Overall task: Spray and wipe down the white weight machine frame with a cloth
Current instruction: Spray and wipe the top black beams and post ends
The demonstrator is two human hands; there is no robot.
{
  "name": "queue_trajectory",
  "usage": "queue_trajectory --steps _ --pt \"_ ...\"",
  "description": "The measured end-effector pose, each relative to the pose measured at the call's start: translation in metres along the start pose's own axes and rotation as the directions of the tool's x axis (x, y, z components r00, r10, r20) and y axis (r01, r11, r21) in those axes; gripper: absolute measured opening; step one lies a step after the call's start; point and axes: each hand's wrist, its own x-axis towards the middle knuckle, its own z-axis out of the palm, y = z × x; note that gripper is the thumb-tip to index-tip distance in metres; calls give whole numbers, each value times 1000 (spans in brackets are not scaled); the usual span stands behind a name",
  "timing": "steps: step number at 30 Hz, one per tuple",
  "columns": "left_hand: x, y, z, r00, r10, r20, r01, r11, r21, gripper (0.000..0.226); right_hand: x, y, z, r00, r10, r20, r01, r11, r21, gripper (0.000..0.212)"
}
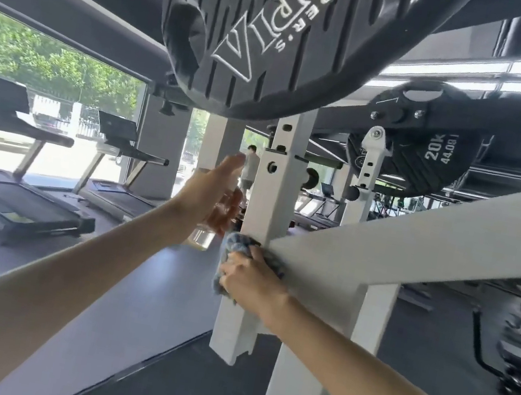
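The white weight machine frame (417, 246) fills the middle and right: an upright post with holes and a slanted crossbar joining it. My left hand (204, 194) grips a clear spray bottle (207, 233), held just left of the post with its nozzle end up near the fingers. My right hand (248, 278) grips a bunched blue-grey cloth (236, 245) and presses it against the post where the crossbar meets it. Part of the cloth is hidden under my fingers.
A big black weight plate (280, 37) hangs close overhead, and a 20 kg plate (433, 158) sits behind it to the right. Treadmills (17, 189) line the windows at left. A person (250, 167) stands far off. Benches stand at right on the dark floor.
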Motion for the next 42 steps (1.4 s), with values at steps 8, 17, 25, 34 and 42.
queue_trajectory --steps 8,17,25,34,42 --pt "-8 -28 4 992 -21 121 21 1000 -1 65 -52 45 -18 861 292 -416 -269 956 116 28" --pt "-22 -58 21 975 -126 183 138 989 -53 64 -101 20 16 910 189 -370 -189 981 34 36" --pt "-36 -73 20 972 -203 120 215 973 -89 61 -104 2 34 805 374 -461 -416 909 12 50" --pt "-49 -91 12 959 -235 160 250 965 -83 63 -75 -67 69 851 496 -172 -520 842 -143 52" --pt "-34 -103 -7 919 -162 359 199 977 -71 64 -81 -129 76 724 685 77 -665 724 -184 47"
